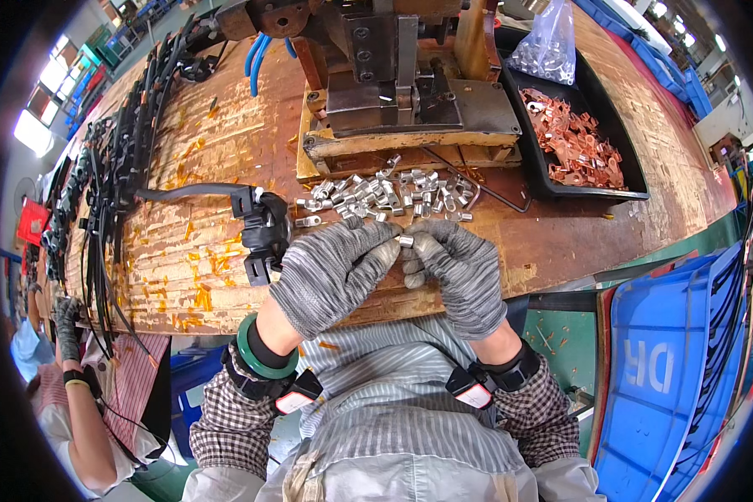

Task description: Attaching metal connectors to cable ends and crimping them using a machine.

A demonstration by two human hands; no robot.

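Both my hands wear grey knit gloves and meet above the table's near edge. Between their fingertips sits a small silver cable lug (406, 241). My left hand (335, 269) is closed, its thumb and fingers pinched against the lug's left side. My right hand (460, 266) is closed too, pinching the lug from the right, with part of it hidden by the fingers. Just beyond them lies a loose heap of silver cable lugs (385, 194). A black cable connector (264, 230) on a thick cable rests beside my left hand.
Behind the heap stands a metal press (385, 100), with a hex key (498, 199) lying before it. A black tray (636, 180) at right holds copper lugs (573, 142) and a plastic bag (545, 50). Black cables (113, 184) line the left; another person's gloved hand (67, 322) is there. A blue crate (657, 360) stands right.
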